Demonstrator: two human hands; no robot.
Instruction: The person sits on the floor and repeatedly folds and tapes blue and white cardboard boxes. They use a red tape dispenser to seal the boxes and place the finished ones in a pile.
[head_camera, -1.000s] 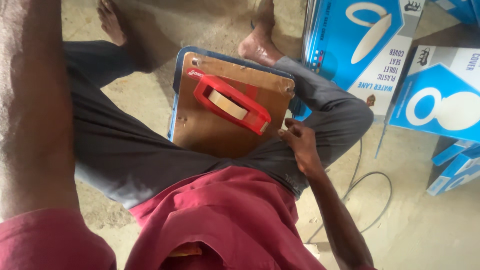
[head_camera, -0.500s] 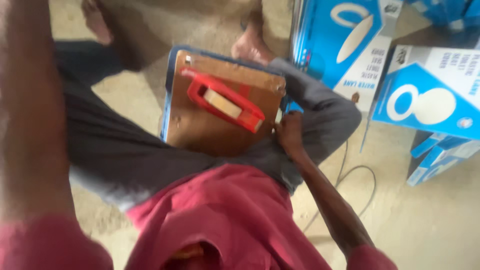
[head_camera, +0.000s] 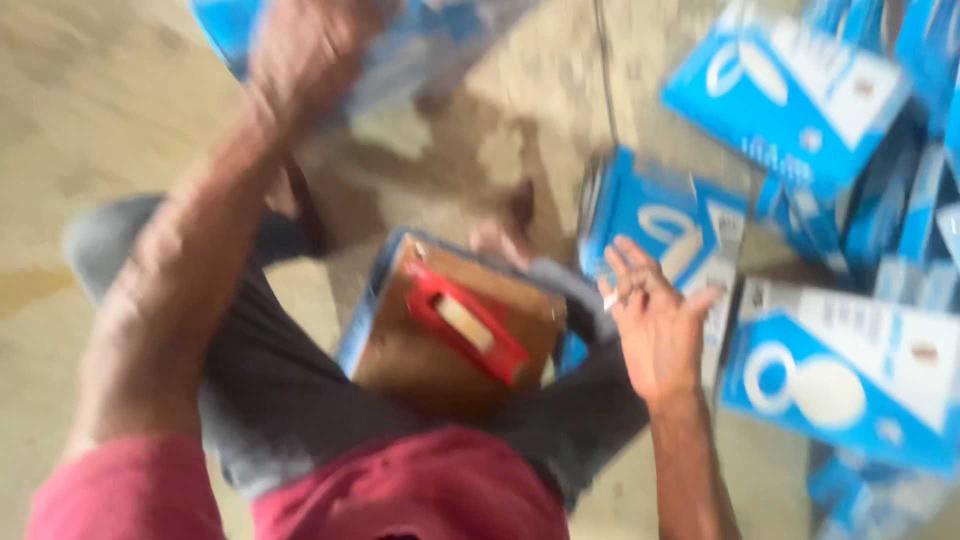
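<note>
I sit on the floor with a brown cardboard piece (head_camera: 410, 355) lying between my legs, a red tape dispenser (head_camera: 462, 322) resting on top of it. My right hand (head_camera: 655, 315) is raised with fingers spread, empty, just in front of a blue and white box (head_camera: 655, 215). My left hand (head_camera: 310, 50) is stretched far forward, up against a blurred blue box (head_camera: 420, 40) at the top of the view; the blur hides whether it grips it.
Several blue and white boxes (head_camera: 850, 370) are piled on the right and at the back right (head_camera: 790, 90). A thin cable (head_camera: 603, 60) runs over the concrete floor (head_camera: 90, 130). My grey-trousered legs (head_camera: 270, 400) frame the cardboard.
My right hand has lifted off my knee and opened toward the boxes. My left arm has swung forward to the far blue box. The view has tilted up and blurred.
</note>
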